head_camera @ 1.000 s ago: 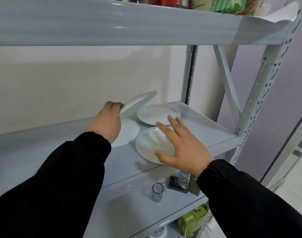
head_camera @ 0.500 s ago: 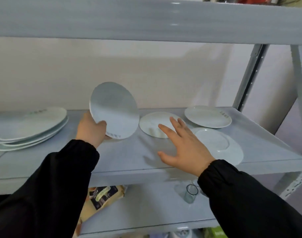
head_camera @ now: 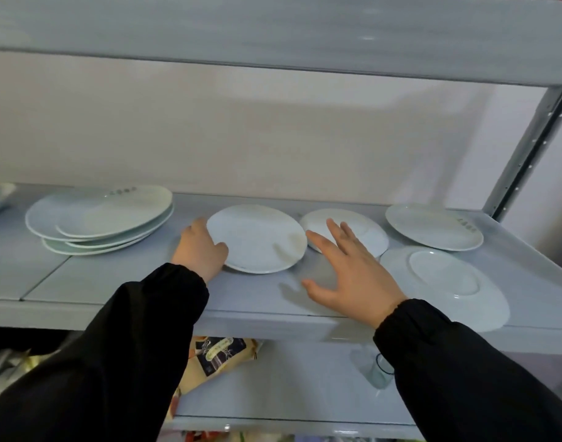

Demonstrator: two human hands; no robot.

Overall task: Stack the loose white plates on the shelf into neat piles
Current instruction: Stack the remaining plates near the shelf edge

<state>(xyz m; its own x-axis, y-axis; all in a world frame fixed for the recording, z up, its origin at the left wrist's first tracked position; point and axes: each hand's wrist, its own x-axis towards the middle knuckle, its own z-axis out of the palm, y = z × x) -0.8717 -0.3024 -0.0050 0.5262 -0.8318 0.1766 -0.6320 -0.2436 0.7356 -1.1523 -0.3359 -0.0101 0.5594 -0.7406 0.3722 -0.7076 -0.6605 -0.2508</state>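
One white plate (head_camera: 257, 239) is clasped by the left grip (head_camera: 201, 247); right grip (head_camera: 350, 269) hovers splayed, empty.

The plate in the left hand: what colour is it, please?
The held plate is plain white, best in head view.

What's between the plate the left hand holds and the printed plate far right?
A small white plate, partly hidden by the right hand; head view.

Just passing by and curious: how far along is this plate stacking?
Done: a rough pile sits at the left of the shelf. In hand: the left hand grips a loose plate by its rim; the right hand hovers open. Left: three lie singly: middle plate, back plate, front plate.
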